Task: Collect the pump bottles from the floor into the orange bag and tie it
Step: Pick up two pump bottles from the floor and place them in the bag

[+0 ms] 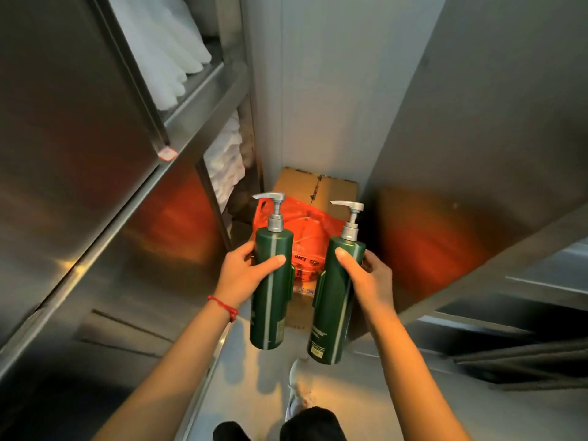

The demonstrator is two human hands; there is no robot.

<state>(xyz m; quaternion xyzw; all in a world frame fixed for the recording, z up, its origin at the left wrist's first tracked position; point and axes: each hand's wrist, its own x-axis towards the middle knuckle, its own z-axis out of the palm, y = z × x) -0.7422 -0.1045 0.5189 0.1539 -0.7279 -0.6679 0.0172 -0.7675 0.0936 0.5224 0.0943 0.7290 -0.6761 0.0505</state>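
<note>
Narrow steel-walled aisle; grey floor [254,361], shelving [197,90] at 10 o'clock with folded white linen [165,52].

Item 1: left bottle [272,288], green, silver pump, upright, off the floor. Left hand [245,275] wraps its upper body, thumb across the front.

Item 2: right bottle [337,297], same kind, leaning slightly. Right hand [366,278] clamps it likewise.

Item 3: orange bag [302,237], at 12 o'clock beyond both bottles, propped against a carton [318,186].

Handling note (judgement): bring the bottles over the bag mouth and lower them base first, one at a time. The free hand could then hold the opening wide. Keep the pump heads clear of the handles, and leave slack at the top for tying.

Not determinable: bag mouth, whether open or closed, since the bottles cover much of it. Bag contents unclear. Further bottles on the floor, none visible. Label print blurred. Lower floor partly hidden by the arms.
</note>
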